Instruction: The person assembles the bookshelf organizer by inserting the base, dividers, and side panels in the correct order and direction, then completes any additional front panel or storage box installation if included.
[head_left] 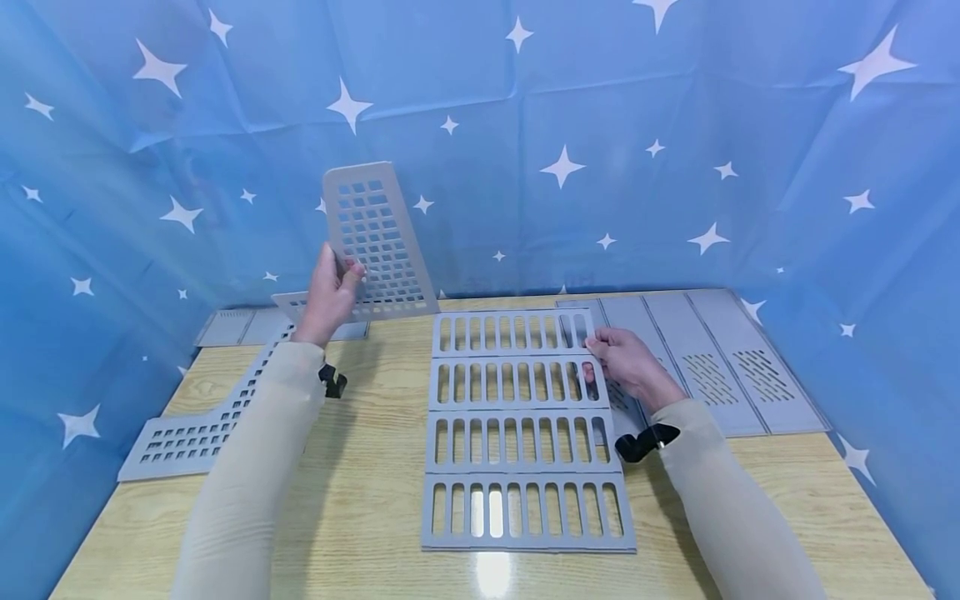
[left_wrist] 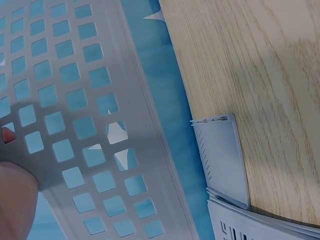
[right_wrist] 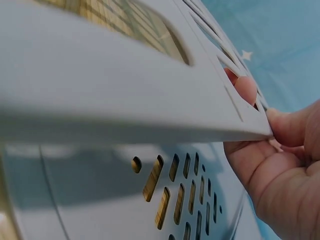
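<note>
My left hand (head_left: 332, 287) holds up a grey panel (head_left: 403, 225) with rows of square holes, tilted above the back of the table. The thumb (left_wrist: 15, 200) lies on the near face, and a fingertip shows through one hole. With my right hand (head_left: 626, 362) I pinch the upper right edge of a grey slotted panel (head_left: 517, 414), made of several joined strips. In the right wrist view, a fingertip pokes through a slot, and that edge stands above a flat panel (right_wrist: 90, 175) with slanted slits.
Flat grey panels (head_left: 652, 333) with slanted slits lie side by side at the back right. Another square-holed panel (head_left: 137, 458) with an angled outline lies at the left. Smaller panels (head_left: 258, 325) rest at the back left. A blue star-printed curtain (head_left: 480, 167) surrounds the wooden table (head_left: 360, 467).
</note>
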